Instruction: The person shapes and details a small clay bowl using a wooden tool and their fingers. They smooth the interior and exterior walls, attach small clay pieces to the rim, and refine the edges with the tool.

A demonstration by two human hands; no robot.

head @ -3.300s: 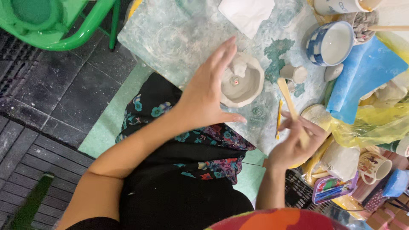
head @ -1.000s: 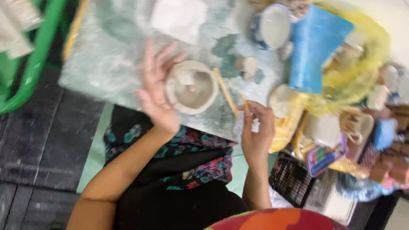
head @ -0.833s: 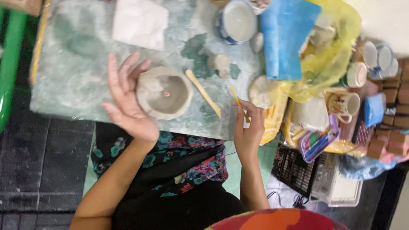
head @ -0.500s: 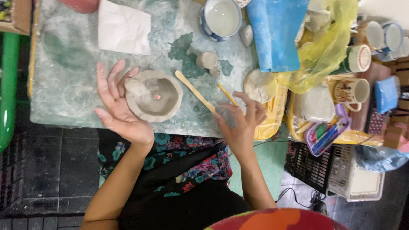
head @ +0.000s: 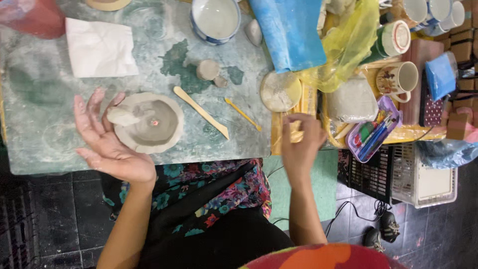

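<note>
A grey unfired clay bowl (head: 149,124) with a wavy rim sits on the green marbled table (head: 45,99); a small pink dot shows at its bottom. My left hand (head: 107,142) lies palm up against the bowl's left side, fingers spread and smeared with clay. A flat wooden modelling tool (head: 201,112) and a thin yellow stick tool (head: 242,113) lie on the table right of the bowl. My right hand (head: 301,144) hovers at the table's right edge over a wooden board (head: 276,134), fingers curled; what they pinch is hidden.
A clay disc (head: 281,91), a small clay lump (head: 207,69), white paper (head: 99,47), a blue-and-white bowl (head: 215,17), a blue cloth (head: 294,32) and a yellow bag (head: 348,45) are about. Mugs (head: 398,79), a purple pen tray (head: 373,132) and crates (head: 423,179) crowd the right.
My right hand has put down the thin yellow tool and moved right to the wooden board. My left hand has stayed against the bowl. The view has shifted.
</note>
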